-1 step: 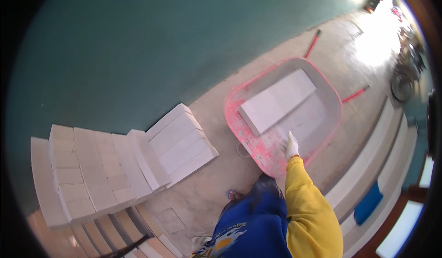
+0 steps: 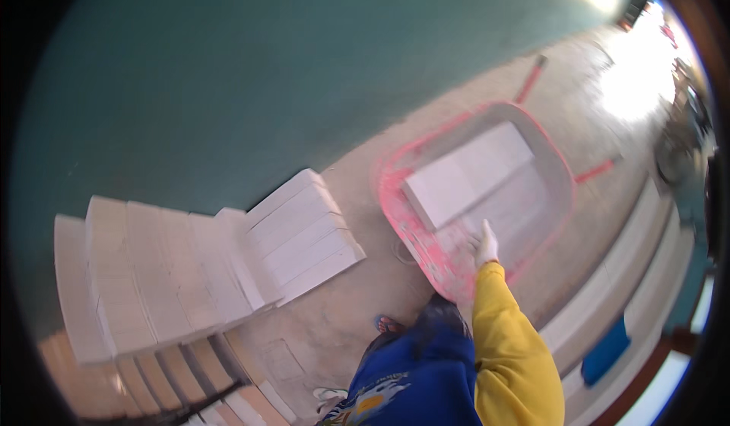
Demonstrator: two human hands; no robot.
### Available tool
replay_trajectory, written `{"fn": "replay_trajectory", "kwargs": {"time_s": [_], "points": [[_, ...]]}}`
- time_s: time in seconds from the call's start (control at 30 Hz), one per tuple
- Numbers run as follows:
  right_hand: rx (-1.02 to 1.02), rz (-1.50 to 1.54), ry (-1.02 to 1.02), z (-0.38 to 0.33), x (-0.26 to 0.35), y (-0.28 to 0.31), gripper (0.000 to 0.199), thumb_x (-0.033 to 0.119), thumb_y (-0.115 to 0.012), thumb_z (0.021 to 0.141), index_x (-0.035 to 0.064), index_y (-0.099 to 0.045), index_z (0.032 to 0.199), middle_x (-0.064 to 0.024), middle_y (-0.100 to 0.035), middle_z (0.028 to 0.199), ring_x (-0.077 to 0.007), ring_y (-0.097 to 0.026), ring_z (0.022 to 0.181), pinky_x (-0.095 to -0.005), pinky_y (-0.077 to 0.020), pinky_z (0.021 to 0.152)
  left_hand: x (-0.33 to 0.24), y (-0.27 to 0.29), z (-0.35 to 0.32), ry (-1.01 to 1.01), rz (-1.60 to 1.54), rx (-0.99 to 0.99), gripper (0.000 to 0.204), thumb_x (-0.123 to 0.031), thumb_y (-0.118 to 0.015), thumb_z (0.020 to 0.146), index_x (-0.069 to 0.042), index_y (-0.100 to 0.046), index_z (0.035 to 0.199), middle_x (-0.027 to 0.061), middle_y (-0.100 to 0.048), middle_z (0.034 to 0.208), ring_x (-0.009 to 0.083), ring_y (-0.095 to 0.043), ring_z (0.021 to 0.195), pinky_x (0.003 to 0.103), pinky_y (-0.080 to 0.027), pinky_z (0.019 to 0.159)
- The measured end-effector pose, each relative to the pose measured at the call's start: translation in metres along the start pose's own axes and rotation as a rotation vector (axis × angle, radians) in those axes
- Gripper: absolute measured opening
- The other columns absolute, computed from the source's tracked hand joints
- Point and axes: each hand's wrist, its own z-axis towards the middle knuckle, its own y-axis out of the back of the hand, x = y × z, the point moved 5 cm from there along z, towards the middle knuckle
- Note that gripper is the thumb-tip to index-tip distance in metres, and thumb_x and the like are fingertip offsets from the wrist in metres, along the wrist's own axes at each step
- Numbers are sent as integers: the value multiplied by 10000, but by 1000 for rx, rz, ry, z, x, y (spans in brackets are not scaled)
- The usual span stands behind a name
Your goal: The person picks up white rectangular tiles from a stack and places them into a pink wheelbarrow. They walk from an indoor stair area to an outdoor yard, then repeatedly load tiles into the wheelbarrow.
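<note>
My right hand (image 2: 485, 243), in a white glove with a yellow sleeve behind it, reaches into a pink wheelbarrow (image 2: 414, 228). Its fingers are spread flat on a white block (image 2: 517, 205) lying low in the tub. A second large white block (image 2: 468, 171) lies across the tub's left side, just beyond the hand. The hand grips nothing. My left hand is out of the picture.
A stack of white blocks (image 2: 175, 266) leans against the teal wall (image 2: 228, 69) on the left, with tan bricks (image 2: 152, 380) below it. The wheelbarrow's red handles (image 2: 597, 171) point right. Pale steps (image 2: 631, 274) and a blue object (image 2: 606, 350) lie on the right.
</note>
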Motion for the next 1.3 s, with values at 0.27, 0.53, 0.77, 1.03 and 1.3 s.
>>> {"fn": "replay_trajectory", "kwargs": {"time_s": [0.27, 0.53, 0.77, 1.03, 1.3], "points": [[237, 188, -194, 103, -7, -99, 835, 637, -646, 987, 119, -441, 1610, -91, -497, 1589, -299, -483, 1409, -480, -406, 1171, -8, 9, -146, 86, -116, -158, 633, -468, -678, 1006, 0, -633, 1430, 170, -671, 1404, 288, -598, 1356, 378, -463, 1127], [218, 378, -278, 125, -18, -105, 863, 620, -699, 942, 83, -471, 1578, -114, -506, 1585, -340, -478, 1435, -512, -408, 1195, -227, -55, -165, -216, -161, 43, 587, -400, -665, 1048, 6, -599, 1467, 156, -626, 1479, 270, -577, 1379, 360, -435, 1158], [112, 320, -165, 152, 7, -74, 708, 389, -816, 870, 115, -516, 1450, -115, -580, 1429, -317, -545, 1317, -499, -460, 1131, -426, -208, -124, -358, -320, 570, 791, -516, -619, 1055, -43, -368, 1636, 202, -435, 1655, 376, -453, 1496, 447, -377, 1218], [-10, 31, -306, 10, 28, -46, 828, 320, -859, 819, 143, -424, 1501, -146, -554, 1438, -368, -557, 1296, -597, -497, 1066, -495, -294, -140, -86, -937, 829, 774, -445, -641, 1053, -78, -304, 1646, 175, -449, 1617, 400, -445, 1489, 517, -390, 1211], [189, -56, -450, -23, 43, -16, 1215, 779, -687, 849, 174, -76, 1708, -192, -181, 1730, -430, -229, 1549, -621, -263, 1229, -483, -272, -141, -51, -1175, 619, 687, -252, -757, 923, -74, -450, 1512, 136, -583, 1437, 326, -604, 1296, 514, -546, 1033]]}}
